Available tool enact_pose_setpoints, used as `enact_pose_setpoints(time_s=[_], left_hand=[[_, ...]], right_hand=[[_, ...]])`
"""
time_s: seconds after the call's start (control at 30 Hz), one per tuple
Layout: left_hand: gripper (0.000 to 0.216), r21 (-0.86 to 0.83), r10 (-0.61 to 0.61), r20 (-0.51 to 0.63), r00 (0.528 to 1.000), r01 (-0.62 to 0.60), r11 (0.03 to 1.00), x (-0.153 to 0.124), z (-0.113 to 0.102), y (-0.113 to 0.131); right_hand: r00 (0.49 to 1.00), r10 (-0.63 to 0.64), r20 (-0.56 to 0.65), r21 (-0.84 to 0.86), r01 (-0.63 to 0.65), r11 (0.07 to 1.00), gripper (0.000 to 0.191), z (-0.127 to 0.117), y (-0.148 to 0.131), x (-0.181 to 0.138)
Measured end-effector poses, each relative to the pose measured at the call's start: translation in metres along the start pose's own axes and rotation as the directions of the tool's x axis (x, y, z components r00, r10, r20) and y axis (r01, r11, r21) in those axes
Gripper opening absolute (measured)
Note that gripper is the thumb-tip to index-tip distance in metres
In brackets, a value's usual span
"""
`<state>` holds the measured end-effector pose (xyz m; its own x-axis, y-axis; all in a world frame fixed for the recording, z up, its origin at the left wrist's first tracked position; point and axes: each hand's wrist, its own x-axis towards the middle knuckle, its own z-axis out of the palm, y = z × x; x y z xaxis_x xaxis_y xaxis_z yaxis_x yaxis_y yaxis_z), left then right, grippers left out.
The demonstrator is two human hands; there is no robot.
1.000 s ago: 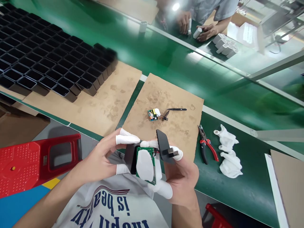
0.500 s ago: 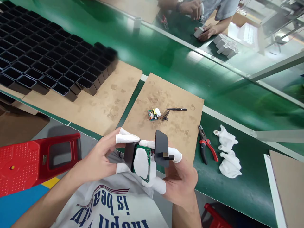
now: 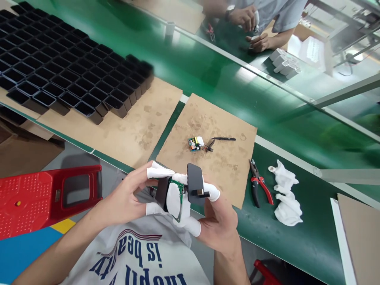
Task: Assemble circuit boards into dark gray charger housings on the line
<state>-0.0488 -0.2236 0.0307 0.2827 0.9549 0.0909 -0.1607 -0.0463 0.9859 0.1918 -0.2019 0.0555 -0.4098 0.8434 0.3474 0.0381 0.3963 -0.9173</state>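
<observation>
Wearing white finger cots, my left hand point(image 3: 133, 192) is closed around a black plastic housing point(image 3: 162, 191). My right hand point(image 3: 212, 213) grips a green circuit board point(image 3: 177, 198) with a white pad on its face, the board's left edge at the housing's mouth. A black end cap with metal plug prongs point(image 3: 195, 184) stands upright by the right fingers, beside the board. How far the board sits inside the housing is hidden. Beyond my hands, a second small circuit board point(image 3: 196, 144) with a yellow part and a black-ended lead lies on the cardboard point(image 3: 178, 130), next to black tweezers point(image 3: 224, 139).
Rows of black housings point(image 3: 68, 63) fill the left cardboard. Red-handled pliers point(image 3: 258, 184) and crumpled white finger cots point(image 3: 286, 194) lie at right. A red stool point(image 3: 35, 198) stands lower left. Across the bench a co-worker's hands point(image 3: 252, 31) handle a white part near several white housings point(image 3: 285, 63).
My right hand has moved left toward the housing, bringing the circuit board and the end cap closer to it. My left hand has barely moved. The view has shifted slightly.
</observation>
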Motion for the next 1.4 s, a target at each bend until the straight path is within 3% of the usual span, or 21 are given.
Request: enact_pose_setpoints(time_s=[0.13,0.27,0.4,0.5,0.57,0.7,0.9,1.1,1.4], left_hand=[[0.059,0.007,0.014,-0.035,0.999,-0.014,1.000,-0.010,0.001,0.003],[0.062,0.028,0.063,-0.068,0.996,-0.061,0.998,-0.026,-0.001,0.011],[0.062,0.035,0.091,-0.120,0.989,-0.088,0.996,-0.051,-0.006,0.016],[0.060,-0.029,0.072,-0.189,0.979,-0.079,0.996,-0.074,-0.009,0.014],[0.063,-0.114,0.077,-0.225,0.971,-0.104,0.988,-0.091,-0.008,0.011],[0.073,-0.208,0.075,-0.300,0.951,-0.141,0.968,-0.125,-0.001,0.005],[0.074,-0.193,0.071,-0.406,0.911,-0.161,0.968,-0.170,0.012,-0.011],[0.064,-0.091,0.182,-0.424,0.887,-0.242,0.966,-0.201,0.020,-0.021],[0.068,0.004,0.212,-0.388,0.897,-0.228,0.974,-0.225,0.017,-0.022]], right_hand=[[0.994,-0.104,0.029,-0.002,0.104,0.995,0.092,0.007,-0.005,0.007],[0.984,-0.165,0.061,-0.050,0.169,0.984,0.088,0.020,-0.006,0.005],[0.943,-0.301,-0.143,0.006,0.305,0.952,0.072,0.040,-0.014,-0.008],[0.914,-0.273,-0.299,0.085,0.311,0.947,0.060,0.053,-0.026,-0.019],[0.917,-0.242,-0.316,0.151,0.301,0.942,0.056,0.060,-0.031,-0.025],[0.954,-0.216,-0.206,0.249,0.264,0.932,0.057,0.072,-0.034,-0.036],[0.973,-0.206,-0.109,0.359,0.231,0.904,0.055,0.102,-0.033,-0.056],[0.965,-0.245,0.092,0.446,0.181,0.877,0.084,0.125,-0.038,-0.066],[0.943,-0.295,0.153,0.265,0.249,0.932,0.073,0.137,-0.046,-0.075]])
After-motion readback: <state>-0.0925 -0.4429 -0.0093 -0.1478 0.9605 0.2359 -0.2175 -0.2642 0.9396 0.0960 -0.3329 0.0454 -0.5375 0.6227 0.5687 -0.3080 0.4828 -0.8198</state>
